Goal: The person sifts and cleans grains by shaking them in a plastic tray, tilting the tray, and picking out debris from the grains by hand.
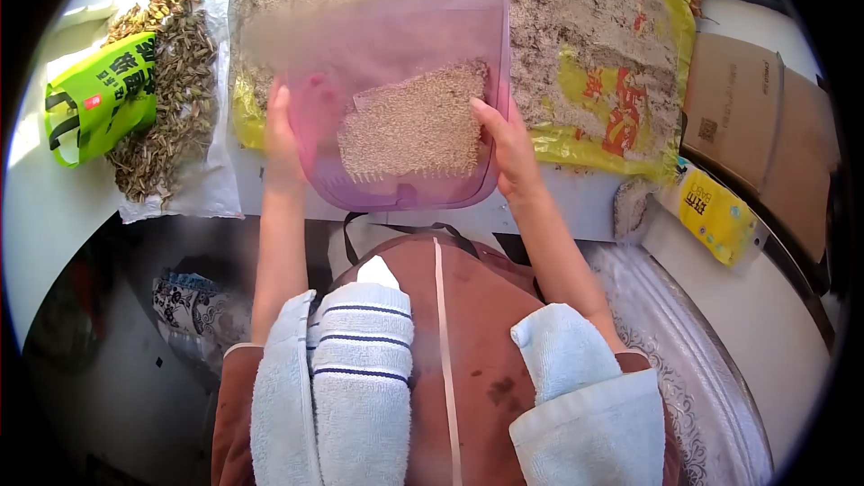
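A translucent pink-purple plastic container (423,31) is held up between my two hands, over the near edge of a yellow sack (558,146). Pale grain (414,126) lies in a patch inside the container. My left hand (286,139) grips its left side, the fingers partly blurred. On the right side my right hand (507,139) holds the rim, thumb over the edge and fingers behind the wall. Beneath and beyond the container, more grain (576,18) is spread across the sack.
Dried pods (166,139) and a green bag (103,99) lie on clear plastic at the left. At the right are a cardboard box (751,117), a yellow packet (715,216) and a small clear bag (633,209). Light blue towels (364,387) hang over my front.
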Demonstrator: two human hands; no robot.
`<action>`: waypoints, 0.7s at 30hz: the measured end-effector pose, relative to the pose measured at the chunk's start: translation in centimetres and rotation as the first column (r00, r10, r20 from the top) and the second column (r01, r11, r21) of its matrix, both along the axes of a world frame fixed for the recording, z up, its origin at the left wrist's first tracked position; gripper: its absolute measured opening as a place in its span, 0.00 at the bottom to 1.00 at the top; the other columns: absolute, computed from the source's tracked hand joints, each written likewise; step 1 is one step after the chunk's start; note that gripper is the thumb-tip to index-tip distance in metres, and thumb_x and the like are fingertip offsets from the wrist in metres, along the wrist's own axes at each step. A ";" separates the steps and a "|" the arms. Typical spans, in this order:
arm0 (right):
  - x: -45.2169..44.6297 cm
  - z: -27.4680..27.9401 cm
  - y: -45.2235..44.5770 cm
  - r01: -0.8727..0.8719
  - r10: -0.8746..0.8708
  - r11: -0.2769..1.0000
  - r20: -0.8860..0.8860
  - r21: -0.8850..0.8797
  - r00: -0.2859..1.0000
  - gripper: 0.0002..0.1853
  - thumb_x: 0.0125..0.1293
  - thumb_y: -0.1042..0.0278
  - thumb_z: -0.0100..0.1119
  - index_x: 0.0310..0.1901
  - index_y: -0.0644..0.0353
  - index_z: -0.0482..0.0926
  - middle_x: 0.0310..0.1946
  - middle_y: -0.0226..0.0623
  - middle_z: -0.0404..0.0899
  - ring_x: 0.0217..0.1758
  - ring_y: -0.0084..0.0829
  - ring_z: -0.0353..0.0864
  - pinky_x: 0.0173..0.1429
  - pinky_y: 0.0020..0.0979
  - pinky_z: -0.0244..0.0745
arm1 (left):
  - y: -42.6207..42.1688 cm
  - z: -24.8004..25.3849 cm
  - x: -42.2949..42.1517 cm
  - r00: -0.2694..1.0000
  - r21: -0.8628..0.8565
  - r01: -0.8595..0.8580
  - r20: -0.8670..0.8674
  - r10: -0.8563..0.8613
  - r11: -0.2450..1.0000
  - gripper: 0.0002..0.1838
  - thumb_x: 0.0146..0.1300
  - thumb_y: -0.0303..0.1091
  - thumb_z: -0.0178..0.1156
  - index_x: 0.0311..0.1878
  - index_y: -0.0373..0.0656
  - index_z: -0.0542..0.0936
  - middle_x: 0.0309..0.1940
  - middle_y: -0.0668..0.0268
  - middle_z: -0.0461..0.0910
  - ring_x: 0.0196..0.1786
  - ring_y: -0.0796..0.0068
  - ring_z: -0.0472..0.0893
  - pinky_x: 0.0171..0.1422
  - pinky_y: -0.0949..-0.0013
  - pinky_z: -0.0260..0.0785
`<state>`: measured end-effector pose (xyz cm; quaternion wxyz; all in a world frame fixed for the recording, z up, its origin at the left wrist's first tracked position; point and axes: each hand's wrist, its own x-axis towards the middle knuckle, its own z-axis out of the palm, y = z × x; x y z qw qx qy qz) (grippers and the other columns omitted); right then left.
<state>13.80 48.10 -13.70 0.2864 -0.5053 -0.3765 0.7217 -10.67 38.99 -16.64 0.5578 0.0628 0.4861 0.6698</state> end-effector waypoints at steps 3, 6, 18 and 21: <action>2.7 -1.0 2.9 -0.051 0.048 0.982 -0.021 -0.183 0.999 0.36 0.63 0.59 0.57 0.72 0.52 0.56 0.55 0.35 0.72 0.54 0.31 0.75 0.56 0.33 0.71 | 1.0 0.8 2.0 0.995 -0.028 -0.021 -0.101 0.018 0.999 0.25 0.74 0.42 0.39 0.71 0.47 0.55 0.60 0.58 0.68 0.60 0.64 0.71 0.63 0.59 0.66; 6.7 -2.2 5.7 -0.078 0.023 0.943 -0.172 -0.322 0.985 0.33 0.62 0.66 0.58 0.69 0.58 0.61 0.52 0.32 0.75 0.53 0.27 0.76 0.59 0.28 0.69 | 2.1 3.7 8.2 0.976 -0.033 -0.115 -0.190 0.107 0.993 0.27 0.75 0.41 0.39 0.72 0.41 0.53 0.69 0.62 0.59 0.70 0.71 0.58 0.73 0.68 0.48; 3.6 -0.4 3.7 -0.009 0.004 0.957 -0.016 -0.291 1.000 0.35 0.62 0.64 0.57 0.71 0.54 0.58 0.54 0.37 0.73 0.52 0.32 0.77 0.56 0.33 0.72 | 1.2 1.2 4.4 0.990 0.013 -0.084 -0.111 0.085 0.996 0.25 0.74 0.41 0.38 0.70 0.43 0.55 0.59 0.57 0.68 0.62 0.61 0.70 0.67 0.56 0.64; 4.9 0.8 4.9 -0.045 0.036 0.969 -0.044 -0.245 0.998 0.36 0.61 0.65 0.57 0.71 0.55 0.58 0.55 0.37 0.72 0.53 0.31 0.77 0.56 0.32 0.72 | 1.2 0.9 6.0 0.986 0.047 -0.121 -0.108 0.125 0.992 0.25 0.74 0.40 0.39 0.71 0.42 0.55 0.63 0.58 0.64 0.65 0.61 0.68 0.69 0.56 0.63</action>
